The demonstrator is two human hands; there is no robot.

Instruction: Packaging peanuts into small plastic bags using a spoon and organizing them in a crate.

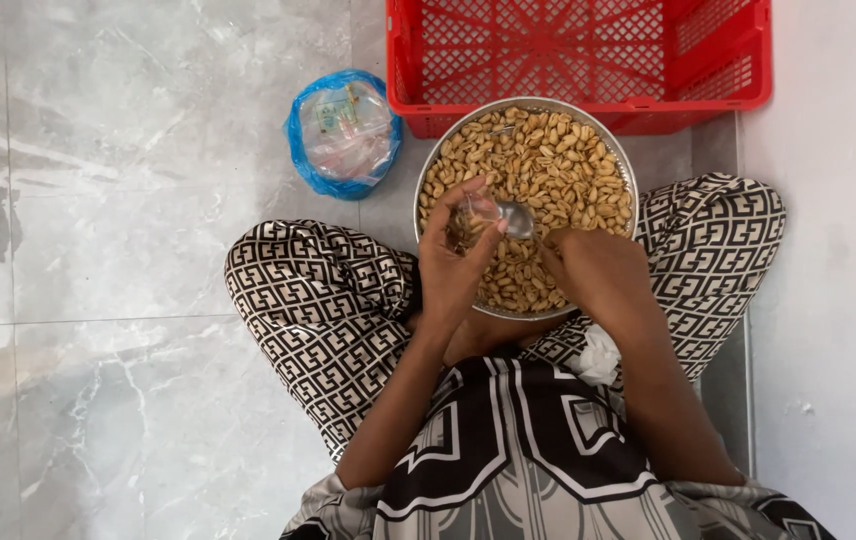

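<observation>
Red crate (588, 60) cut off by top edge; right hand (588, 270) fingers hidden; blue bag (343, 135) contents unclear.

Small clear plastic bag (478, 212): pinched open between fingers of left hand (456, 262), held upright just above peanuts, partly filled with them. Metal spoon (518, 218): bowl at bag mouth, handle running to right hand (588, 268). Round metal bowl (624, 160): on floor between knees, filled with pale brown peanuts (548, 155), far rim touching red crate.

Tan peanuts (548, 170) in silver bowl (428, 175), red lattice crate (578, 50), blue-rimmed clear bag (343, 135), black-and-cream geometric trousers (323, 310), grey marbled floor (118, 250)
</observation>
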